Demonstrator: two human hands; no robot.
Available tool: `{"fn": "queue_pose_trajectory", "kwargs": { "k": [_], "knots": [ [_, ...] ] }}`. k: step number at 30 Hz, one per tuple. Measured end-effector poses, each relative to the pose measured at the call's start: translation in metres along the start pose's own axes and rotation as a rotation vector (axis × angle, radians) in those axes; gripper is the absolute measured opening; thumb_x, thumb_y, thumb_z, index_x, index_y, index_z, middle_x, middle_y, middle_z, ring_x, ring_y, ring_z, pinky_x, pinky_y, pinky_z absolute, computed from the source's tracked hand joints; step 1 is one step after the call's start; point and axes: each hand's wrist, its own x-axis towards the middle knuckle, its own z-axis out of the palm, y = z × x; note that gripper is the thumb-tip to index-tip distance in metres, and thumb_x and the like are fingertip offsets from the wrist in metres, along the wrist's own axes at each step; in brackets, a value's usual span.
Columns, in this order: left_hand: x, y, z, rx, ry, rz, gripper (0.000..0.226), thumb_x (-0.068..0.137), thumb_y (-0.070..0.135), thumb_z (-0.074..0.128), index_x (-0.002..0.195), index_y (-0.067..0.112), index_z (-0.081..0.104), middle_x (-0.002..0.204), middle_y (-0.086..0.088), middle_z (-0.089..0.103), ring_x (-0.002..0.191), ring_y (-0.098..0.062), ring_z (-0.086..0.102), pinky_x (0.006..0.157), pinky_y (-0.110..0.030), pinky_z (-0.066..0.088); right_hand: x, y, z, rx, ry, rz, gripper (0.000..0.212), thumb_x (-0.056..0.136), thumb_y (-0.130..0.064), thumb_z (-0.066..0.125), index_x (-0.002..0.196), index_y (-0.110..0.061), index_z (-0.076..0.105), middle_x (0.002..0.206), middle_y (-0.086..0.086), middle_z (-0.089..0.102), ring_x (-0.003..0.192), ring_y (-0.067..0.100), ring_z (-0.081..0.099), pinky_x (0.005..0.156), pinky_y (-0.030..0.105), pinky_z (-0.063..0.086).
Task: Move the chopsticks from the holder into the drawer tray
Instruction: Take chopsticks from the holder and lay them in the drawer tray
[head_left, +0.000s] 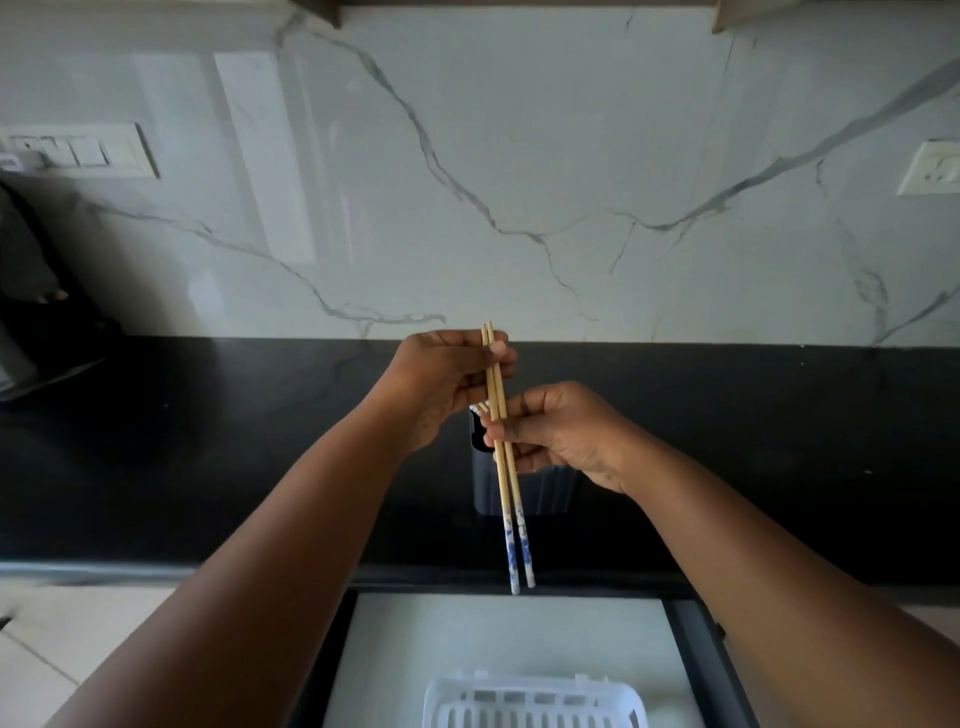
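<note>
Two wooden chopsticks (506, 488) with blue-and-white patterned ends hang nearly upright, patterned ends down, above the counter's front edge. My left hand (441, 384) pinches their plain upper ends. My right hand (561, 434) grips them around the middle. Behind them on the black counter stands the dark ribbed holder (545, 491), with the tips of more chopsticks (482, 408) poking out at its top left. Below, in the open drawer, lies a white slotted tray (535, 706), partly cut off by the frame.
The black countertop (208, 457) runs across the view with a marble backsplash behind it. The open drawer (509, 634) has a pale liner and dark sides. A dark appliance (31, 291) stands at the far left. Switch plates are on the wall.
</note>
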Motion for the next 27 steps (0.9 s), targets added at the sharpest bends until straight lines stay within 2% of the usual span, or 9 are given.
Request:
{"fn": "queue_pose_trajectory", "kwargs": {
  "k": [2, 4, 8, 10, 12, 13, 16, 19, 27],
  "knots": [
    [0.0, -0.011, -0.005, 0.044, -0.019, 0.034, 0.012, 0.087, 0.011, 0.066, 0.095, 0.003, 0.07, 0.084, -0.007, 0.076, 0.084, -0.02, 0.073, 0.072, -0.029, 0.059, -0.001, 0.01, 0.002, 0.003, 0.008, 0.015, 0.017, 0.081, -0.007, 0.075, 0.097, -0.002, 0.073, 0.086, 0.009, 0.077, 0.08, 0.02, 0.074, 0.07, 0.031, 0.061],
    [0.0, -0.028, -0.014, 0.141, 0.097, 0.153, 0.019, 0.089, 0.024, 0.067, 0.089, 0.006, 0.073, 0.08, -0.005, 0.076, 0.077, -0.016, 0.072, 0.07, -0.026, 0.056, -0.004, 0.028, 0.007, -0.055, -0.002, 0.051, 0.008, 0.08, -0.004, 0.075, 0.088, -0.006, 0.074, 0.075, 0.003, 0.076, 0.071, 0.014, 0.073, 0.062, 0.025, 0.059],
    [-0.005, -0.082, -0.053, 0.297, 0.427, 0.278, 0.039, 0.092, 0.049, 0.054, 0.074, 0.02, 0.073, 0.072, 0.0, 0.074, 0.074, -0.017, 0.071, 0.077, -0.034, 0.056, -0.019, 0.091, 0.014, -0.46, -0.103, 0.158, 0.007, 0.078, -0.016, 0.08, 0.083, -0.015, 0.077, 0.075, 0.002, 0.075, 0.071, 0.013, 0.072, 0.067, 0.028, 0.06],
    [-0.011, -0.113, -0.075, 0.598, 0.478, 0.238, 0.048, 0.09, 0.061, 0.045, 0.076, 0.024, 0.072, 0.073, 0.006, 0.073, 0.076, -0.014, 0.07, 0.076, -0.036, 0.055, -0.029, 0.126, 0.017, -0.655, -0.185, 0.213, 0.012, 0.076, -0.026, 0.079, 0.084, -0.018, 0.076, 0.074, -0.002, 0.073, 0.07, 0.01, 0.069, 0.067, 0.028, 0.056],
    [-0.016, -0.145, -0.09, 0.974, 0.384, 0.231, 0.053, 0.091, 0.062, 0.04, 0.088, 0.019, 0.071, 0.084, -0.001, 0.073, 0.083, -0.022, 0.068, 0.073, -0.036, 0.052, -0.037, 0.156, 0.022, -0.764, -0.278, 0.251, 0.009, 0.077, -0.031, 0.076, 0.078, -0.023, 0.073, 0.064, -0.009, 0.064, 0.06, 0.003, 0.057, 0.057, 0.024, 0.044],
    [-0.017, -0.161, -0.094, 1.151, 0.301, 0.223, 0.052, 0.092, 0.059, 0.04, 0.102, 0.017, 0.07, 0.1, -0.007, 0.073, 0.099, -0.028, 0.066, 0.081, -0.036, 0.05, -0.04, 0.17, 0.025, -0.788, -0.324, 0.269, 0.007, 0.078, -0.031, 0.074, 0.075, -0.025, 0.071, 0.061, -0.01, 0.059, 0.057, 0.002, 0.052, 0.055, 0.024, 0.038],
    [-0.025, -0.203, -0.101, 1.498, 0.042, 0.044, 0.066, 0.096, 0.059, 0.036, 0.148, 0.018, 0.035, 0.158, -0.004, 0.03, 0.149, -0.025, 0.015, 0.119, -0.042, 0.014, -0.045, 0.207, 0.031, -0.826, -0.422, 0.299, 0.009, 0.081, -0.027, 0.071, 0.074, -0.023, 0.067, 0.058, -0.01, 0.05, 0.055, 0.006, 0.045, 0.054, 0.025, 0.034],
    [-0.031, -0.227, -0.104, 1.631, -0.028, -0.072, 0.077, 0.093, 0.066, 0.012, 0.154, 0.019, 0.009, 0.164, -0.003, 0.0, 0.148, -0.02, -0.013, 0.119, -0.041, -0.009, -0.045, 0.23, 0.036, -0.827, -0.483, 0.308, 0.009, 0.082, -0.025, 0.069, 0.075, -0.019, 0.068, 0.058, -0.009, 0.05, 0.055, 0.008, 0.044, 0.056, 0.026, 0.036],
    [-0.018, -0.223, -0.112, 1.811, -0.081, -0.025, 0.089, 0.088, 0.071, 0.002, 0.154, 0.012, 0.001, 0.163, -0.008, -0.003, 0.149, -0.022, -0.01, 0.12, -0.042, -0.009, -0.027, 0.261, 0.045, -0.82, -0.567, 0.286, 0.015, 0.082, -0.022, 0.07, 0.071, -0.013, 0.065, 0.059, -0.005, 0.049, 0.055, 0.011, 0.042, 0.058, 0.027, 0.035]
  ]
}}
